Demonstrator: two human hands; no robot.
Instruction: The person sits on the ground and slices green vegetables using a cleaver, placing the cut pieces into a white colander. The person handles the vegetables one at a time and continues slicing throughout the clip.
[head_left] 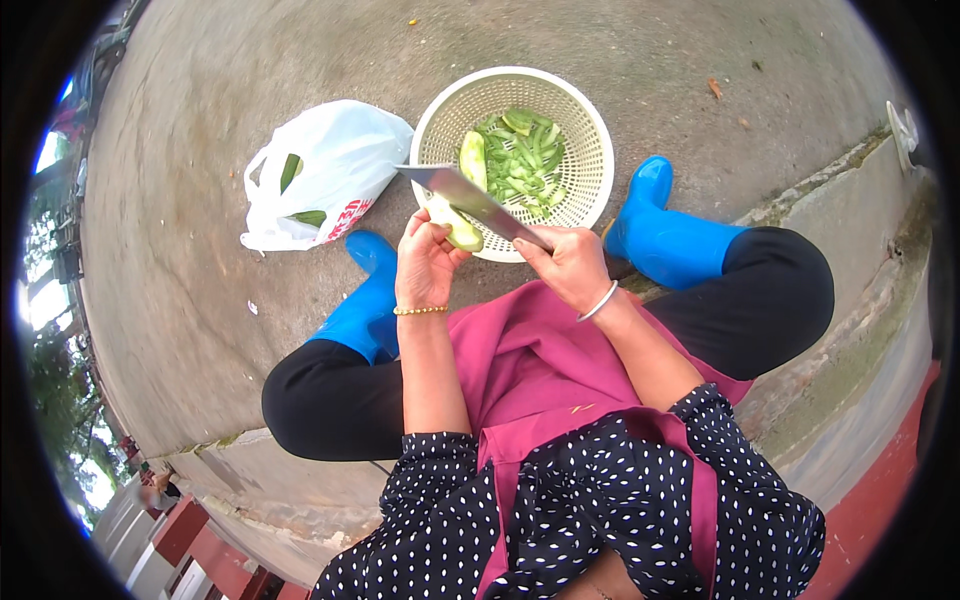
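Note:
My left hand (426,268) is closed around a pale green peeled cucumber (464,236), tilted over the near rim of a cream plastic basket (598,170). In my right hand (574,270) is the handle of a cleaver (476,200), its broad metal blade pointing up and to the left. The blade lies across the cucumber's upper part and hides some of it. Behind the blade, inside the basket, rests another light green peeled piece (473,157). Thin green peelings (528,165) lie in a heap to its right.
A white plastic bag (330,160) with dark green vegetables (291,172) showing stands left of the basket on the concrete ground (200,300). My blue boots (670,235) flank the basket. A concrete ledge (840,240) runs along the right.

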